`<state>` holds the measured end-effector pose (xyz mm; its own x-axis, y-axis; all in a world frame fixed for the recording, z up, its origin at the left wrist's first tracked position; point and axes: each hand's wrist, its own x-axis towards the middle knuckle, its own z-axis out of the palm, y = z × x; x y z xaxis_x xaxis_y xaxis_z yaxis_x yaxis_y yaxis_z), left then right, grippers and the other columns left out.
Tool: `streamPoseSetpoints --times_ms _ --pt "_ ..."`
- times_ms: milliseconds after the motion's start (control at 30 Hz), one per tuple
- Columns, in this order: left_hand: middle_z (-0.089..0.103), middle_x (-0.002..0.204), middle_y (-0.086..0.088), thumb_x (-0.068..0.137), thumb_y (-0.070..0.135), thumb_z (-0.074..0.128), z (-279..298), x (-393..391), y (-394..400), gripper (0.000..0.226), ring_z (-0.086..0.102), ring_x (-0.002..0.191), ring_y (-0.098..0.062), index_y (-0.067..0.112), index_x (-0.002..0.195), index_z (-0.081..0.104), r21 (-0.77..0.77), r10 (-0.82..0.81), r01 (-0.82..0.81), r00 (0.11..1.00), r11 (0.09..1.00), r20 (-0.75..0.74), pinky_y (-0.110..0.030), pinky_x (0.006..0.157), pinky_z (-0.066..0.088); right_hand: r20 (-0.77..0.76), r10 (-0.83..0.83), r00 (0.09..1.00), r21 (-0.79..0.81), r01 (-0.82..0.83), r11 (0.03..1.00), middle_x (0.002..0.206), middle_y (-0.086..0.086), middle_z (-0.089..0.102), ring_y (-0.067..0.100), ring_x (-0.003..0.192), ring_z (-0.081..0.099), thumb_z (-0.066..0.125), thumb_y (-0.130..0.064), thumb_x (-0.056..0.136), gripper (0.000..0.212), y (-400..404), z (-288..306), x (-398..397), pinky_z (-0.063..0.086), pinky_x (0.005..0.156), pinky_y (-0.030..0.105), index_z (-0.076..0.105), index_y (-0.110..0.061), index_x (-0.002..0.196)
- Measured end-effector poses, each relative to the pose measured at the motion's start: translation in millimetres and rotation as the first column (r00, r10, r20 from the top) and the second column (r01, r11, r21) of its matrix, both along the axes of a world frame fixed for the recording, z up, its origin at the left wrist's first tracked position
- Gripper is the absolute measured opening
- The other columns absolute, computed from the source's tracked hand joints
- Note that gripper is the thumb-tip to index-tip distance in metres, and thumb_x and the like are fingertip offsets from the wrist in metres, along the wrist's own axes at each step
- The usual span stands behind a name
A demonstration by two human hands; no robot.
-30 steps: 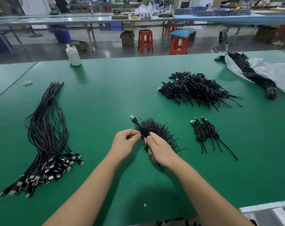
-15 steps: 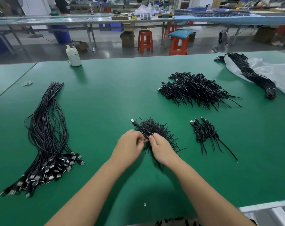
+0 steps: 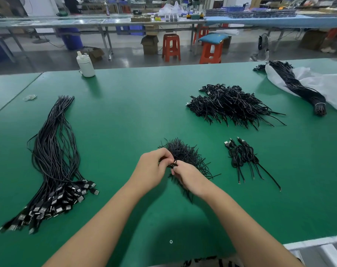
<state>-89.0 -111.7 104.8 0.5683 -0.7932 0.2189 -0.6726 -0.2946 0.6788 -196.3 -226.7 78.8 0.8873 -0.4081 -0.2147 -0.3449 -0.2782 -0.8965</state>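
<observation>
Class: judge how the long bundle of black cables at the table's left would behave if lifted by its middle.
Probably floppy: the cables lie in soft curves, so both ends would sag. Likely to splay apart, as no tie shows around them. The plugs clustered at the near end may weigh that side down.

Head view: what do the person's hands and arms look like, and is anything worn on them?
The left hand and right hand are bare: no gloves, rings, watch or bands show. The left forearm and right forearm are bare too, sleeveless down to the frame's lower edge. There a strip of black-and-light patterned fabric shows, probably clothing.
</observation>
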Motion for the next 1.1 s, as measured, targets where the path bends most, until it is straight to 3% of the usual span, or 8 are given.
streamPoseSetpoints --times_ms 133,300,400,600,767,900,1000,1100 --pt "0.067 0.078 0.014 0.091 0.014 0.064 -1 3 -2 0.015 0.058 0.077 -0.008 0.024 0.081 0.067 0.076 0.063 -0.058 0.996 0.995 -0.063 -0.005 0.067 0.035 -0.091 0.13 0.987 -0.538 -0.158 0.828 0.073 -0.007 0.044 0.021 0.07 0.048 0.036 -0.042 0.104 0.031 3 0 -6 0.035 0.065 0.038 0.034 -0.024 0.079" --pt "0.06 0.065 0.017 0.09 0.016 0.064 -4 3 -3 0.023 0.051 0.062 0.004 0.031 0.073 0.061 0.096 0.12 -0.112 0.989 0.989 -0.085 -0.007 0.058 0.034 -0.132 0.118 0.984 -0.777 -0.177 0.604 0.091 0.0 0.053 0.031 0.086 0.06 0.029 -0.04 0.106 0.026 7 2 -3 0.04 0.07 0.041 0.044 -0.021 0.096" --pt "0.063 0.065 0.012 0.088 0.02 0.067 -3 6 -4 0.023 0.049 0.058 0.001 0.033 0.071 0.062 0.132 0.103 -0.087 0.988 0.987 -0.118 -0.011 0.057 0.035 -0.126 0.089 0.988 -0.805 -0.154 0.572 0.101 0.001 0.059 0.028 0.091 0.062 0.032 -0.039 0.105 0.028 8 0 -3 0.041 0.07 0.039 0.052 -0.02 0.109" --pt "0.06 0.058 0.009 0.082 0.034 0.075 -4 8 -2 0.021 0.046 0.049 0.0 0.026 0.065 0.066 0.151 0.21 -0.191 0.971 0.97 -0.117 -0.013 0.05 0.035 -0.118 0.071 0.99 -0.834 -0.138 0.535 0.099 -0.002 0.064 0.025 0.091 0.064 0.034 -0.038 0.105 0.028 6 -5 -2 0.035 0.065 0.035 0.056 -0.021 0.107" --pt "0.049 0.044 0.013 0.089 0.042 0.065 -1 3 1 0.028 0.041 0.044 -0.004 0.024 0.07 0.075 0.173 0.096 -0.075 0.989 0.982 -0.116 -0.016 0.046 0.031 -0.129 0.065 0.989 -0.845 -0.144 0.514 0.096 -0.001 0.066 0.026 0.086 0.066 0.038 -0.033 0.104 0.024 6 -5 -1 0.035 0.062 0.034 0.058 -0.021 0.109" --pt "0.065 0.066 0.019 0.087 0.027 0.07 4 4 2 0.014 0.052 0.063 0.008 0.027 0.073 0.074 0.223 0.055 -0.04 0.996 0.974 -0.065 -0.006 0.057 0.033 -0.156 0.065 0.986 -0.862 -0.168 0.478 0.096 0.0 0.065 0.027 0.085 0.066 0.038 -0.035 0.104 0.024 7 -4 -2 0.036 0.063 0.035 0.056 -0.019 0.104" --pt "0.071 0.086 0.009 0.089 0.024 0.064 2 1 0 0.01 0.06 0.082 -0.012 0.026 0.08 0.068 0.29 0.03 -0.048 0.997 0.956 0.068 -0.026 0.074 0.048 -0.174 0.073 0.982 -0.88 -0.188 0.436 0.099 0.001 0.066 0.028 0.087 0.067 0.041 -0.035 0.103 0.022 8 -5 -3 0.034 0.062 0.035 0.055 -0.018 0.104" --pt "0.067 0.094 0.005 0.092 0.027 0.055 -1 -3 -2 0.012 0.061 0.091 -0.021 0.03 0.081 0.053 0.37 -0.042 -0.059 0.965 0.927 0.259 -0.034 0.076 0.049 -0.206 0.068 0.976 -0.886 -0.216 0.411 0.1 0.001 0.067 0.027 0.089 0.067 0.042 -0.035 0.104 0.023 8 -5 -1 0.035 0.063 0.034 0.056 -0.018 0.106"
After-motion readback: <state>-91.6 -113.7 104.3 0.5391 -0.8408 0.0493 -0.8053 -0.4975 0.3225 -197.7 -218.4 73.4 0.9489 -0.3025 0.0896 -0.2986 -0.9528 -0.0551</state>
